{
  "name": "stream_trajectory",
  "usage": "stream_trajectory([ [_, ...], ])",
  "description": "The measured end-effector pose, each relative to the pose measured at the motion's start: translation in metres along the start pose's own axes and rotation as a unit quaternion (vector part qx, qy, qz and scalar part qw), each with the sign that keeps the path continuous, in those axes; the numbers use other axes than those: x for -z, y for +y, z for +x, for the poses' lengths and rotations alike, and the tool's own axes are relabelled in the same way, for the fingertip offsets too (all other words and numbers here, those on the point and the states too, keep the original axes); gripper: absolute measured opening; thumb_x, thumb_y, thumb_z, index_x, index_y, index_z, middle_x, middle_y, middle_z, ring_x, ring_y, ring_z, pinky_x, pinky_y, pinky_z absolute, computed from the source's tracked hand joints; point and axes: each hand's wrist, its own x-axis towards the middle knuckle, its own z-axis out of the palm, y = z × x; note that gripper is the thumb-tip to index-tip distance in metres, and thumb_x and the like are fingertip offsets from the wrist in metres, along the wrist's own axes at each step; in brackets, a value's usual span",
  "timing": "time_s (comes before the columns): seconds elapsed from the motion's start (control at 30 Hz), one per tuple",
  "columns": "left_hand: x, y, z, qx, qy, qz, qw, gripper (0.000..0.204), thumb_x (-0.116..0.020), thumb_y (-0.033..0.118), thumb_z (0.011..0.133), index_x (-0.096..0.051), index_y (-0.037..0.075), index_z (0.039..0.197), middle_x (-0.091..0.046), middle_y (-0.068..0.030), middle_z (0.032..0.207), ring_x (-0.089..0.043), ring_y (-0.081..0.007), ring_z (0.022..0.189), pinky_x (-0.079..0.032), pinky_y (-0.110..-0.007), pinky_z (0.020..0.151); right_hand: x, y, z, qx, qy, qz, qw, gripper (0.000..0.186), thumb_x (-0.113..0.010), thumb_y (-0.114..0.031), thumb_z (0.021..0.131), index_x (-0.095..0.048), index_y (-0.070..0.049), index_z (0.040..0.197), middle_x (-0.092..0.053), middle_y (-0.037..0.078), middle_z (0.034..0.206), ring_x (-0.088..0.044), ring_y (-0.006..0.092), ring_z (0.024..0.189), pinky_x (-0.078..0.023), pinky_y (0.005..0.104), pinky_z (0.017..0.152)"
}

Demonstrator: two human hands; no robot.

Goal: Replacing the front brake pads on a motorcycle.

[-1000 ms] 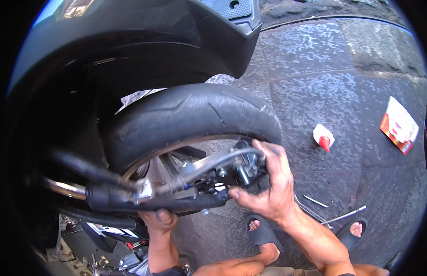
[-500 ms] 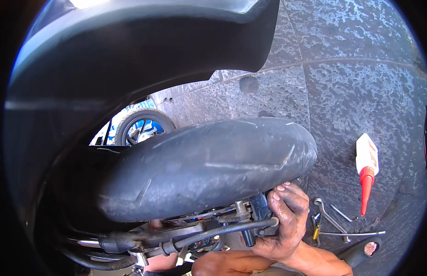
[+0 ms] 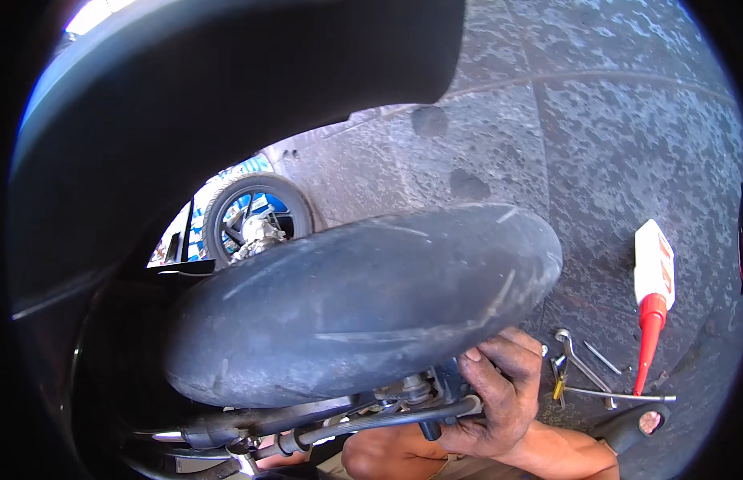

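Observation:
A worn black tyre (image 3: pixel 371 308) lies across the middle of the view on a motorbike's wheel. Just below its right end, my right hand (image 3: pixel 499 392) curls around a dark brake caliper (image 3: pixel 449 381), fingers up against the tyre's side and thumb lower down. A black brake hose (image 3: pixel 371 422) runs left from beside that hand along the fork leg (image 3: pixel 219 430). Much of the caliper is hidden by the hand and the tyre. No part of my left hand can be made out.
A large black mudguard panel (image 3: pixel 227 104) arches over the tyre. Behind stands another wheel (image 3: pixel 259 218). On the stone floor to the right lie a white bottle (image 3: pixel 653 260) with a red nozzle, a spanner (image 3: pixel 586 366), a yellow-handled tool (image 3: pixel 559 389) and a long metal rod (image 3: pixel 619 394).
The tyre shows more of its tread and has swung slightly, covering more of the parts below. My right hand keeps its hold on the caliper. The whole view has shifted a little.

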Motion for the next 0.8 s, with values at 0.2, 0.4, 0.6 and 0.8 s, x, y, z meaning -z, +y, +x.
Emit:
stream_trajectory([
  [0.2,-0.023,-0.023,0.004,-0.026,0.042,-0.013,0.999,0.065,-0.044,0.064,0.093,-0.05,0.006,0.121,-0.058,-0.0132,0.107,-0.06,-0.0302,0.095,-0.045,-0.045,0.091,0.006,-0.005,0.003,-0.034,0.001,0.011,0.999,0.078,-0.079,-0.02,0.052,-0.065,-0.001,0.126,-0.06,0.016,0.122,-0.06,0.0365,0.109,-0.054,0.0432,0.094],
  [0.4,-0.036,-0.06,-0.01,-0.051,0.072,-0.041,0.995,0.061,-0.049,0.058,0.095,-0.05,0.008,0.128,-0.059,-0.0136,0.114,-0.061,-0.0304,0.101,-0.046,-0.047,0.096,0.002,-0.004,0.003,-0.01,0.012,-0.017,1.0,0.075,-0.079,-0.009,0.059,-0.059,0.001,0.13,-0.059,0.017,0.121,-0.06,0.0359,0.11,-0.052,0.0424,0.095],
  [0.6,-0.038,-0.07,-0.007,-0.059,-0.028,-0.188,0.98,0.058,-0.055,0.053,0.097,-0.049,0.009,0.135,-0.061,-0.014,0.12,-0.063,-0.0307,0.107,-0.046,-0.048,0.101,0.0,-0.008,0.003,0.035,0.011,-0.068,0.997,0.075,-0.09,-0.014,0.062,-0.055,0.005,0.126,-0.059,0.025,0.117,-0.061,0.0379,0.106,-0.052,0.044,0.091],
  [0.8,-0.06,-0.02,0.018,-0.117,0.216,-0.025,0.969,0.089,-0.032,0.079,0.09,-0.063,-0.002,0.103,-0.059,-0.0132,0.08,-0.062,-0.0376,0.087,-0.046,-0.05,0.083,0.005,-0.028,0.003,0.054,0.005,-0.09,0.994,0.073,-0.087,-0.031,0.071,-0.054,0.008,0.124,-0.06,0.025,0.113,-0.062,0.0395,0.104,-0.05,0.0448,0.092],
])
